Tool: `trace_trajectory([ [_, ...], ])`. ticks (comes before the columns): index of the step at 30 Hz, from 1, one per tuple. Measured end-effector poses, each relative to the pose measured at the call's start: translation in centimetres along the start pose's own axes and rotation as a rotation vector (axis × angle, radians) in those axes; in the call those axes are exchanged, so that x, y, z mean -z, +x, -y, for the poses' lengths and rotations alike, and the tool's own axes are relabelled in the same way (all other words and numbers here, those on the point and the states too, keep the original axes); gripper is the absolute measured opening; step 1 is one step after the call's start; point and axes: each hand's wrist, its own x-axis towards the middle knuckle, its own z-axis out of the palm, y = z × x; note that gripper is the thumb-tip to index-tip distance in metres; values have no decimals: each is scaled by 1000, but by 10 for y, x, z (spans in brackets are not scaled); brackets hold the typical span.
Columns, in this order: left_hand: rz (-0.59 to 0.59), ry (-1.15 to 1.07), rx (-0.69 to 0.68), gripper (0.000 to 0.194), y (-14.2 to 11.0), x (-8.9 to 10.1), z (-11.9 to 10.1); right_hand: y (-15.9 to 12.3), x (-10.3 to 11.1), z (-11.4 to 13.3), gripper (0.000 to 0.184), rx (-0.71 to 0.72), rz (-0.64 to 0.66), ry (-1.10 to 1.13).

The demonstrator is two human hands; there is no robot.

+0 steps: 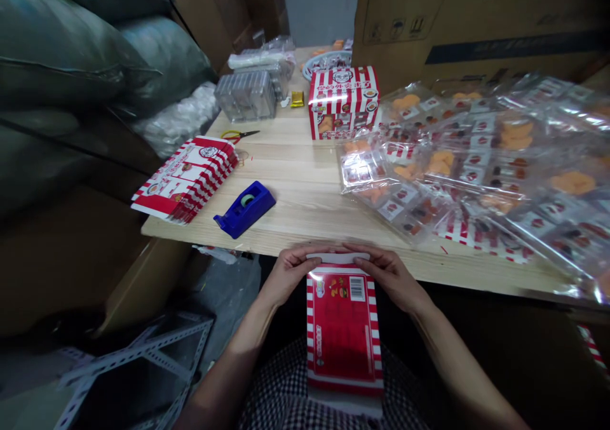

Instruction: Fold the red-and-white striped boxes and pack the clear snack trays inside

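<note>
A red-and-white striped cardboard box (340, 335) with a barcode and food pictures lies over my lap, at the table's front edge. My left hand (296, 268) grips the left end of its white top flap, thumb on the near side. At the flap's right end, my right hand (384, 268) pinches it in the same way. The fingers of both hands are partly hidden behind the flap. Beyond them on the table sits a blue tape dispenser (245, 209). To its left is a stack of flat striped boxes (188, 176).
A formed striped box (344, 103) stands at the back. Clear plastic packs (443, 163) of toy food spread over the table's right side. Yellow-handled scissors (233, 136), clear plastic cases (245, 95) and a gold packet (297, 99) lie at back left. Large cartons (467, 30) stand behind.
</note>
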Motion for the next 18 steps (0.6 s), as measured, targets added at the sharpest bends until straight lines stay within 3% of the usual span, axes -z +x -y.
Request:
trace_trajectory([
  [7, -12, 76, -23, 21, -2, 2, 8, -2, -2, -16, 24, 105, -53, -82],
  [13, -18, 61, 34, 26, 1, -4, 7, 0, -2, -15, 30, 32, -111, -61],
  [18, -27, 100, -99, 20, 7, -12, 0, 8, -10, -18, 20, 216, -190, -144],
])
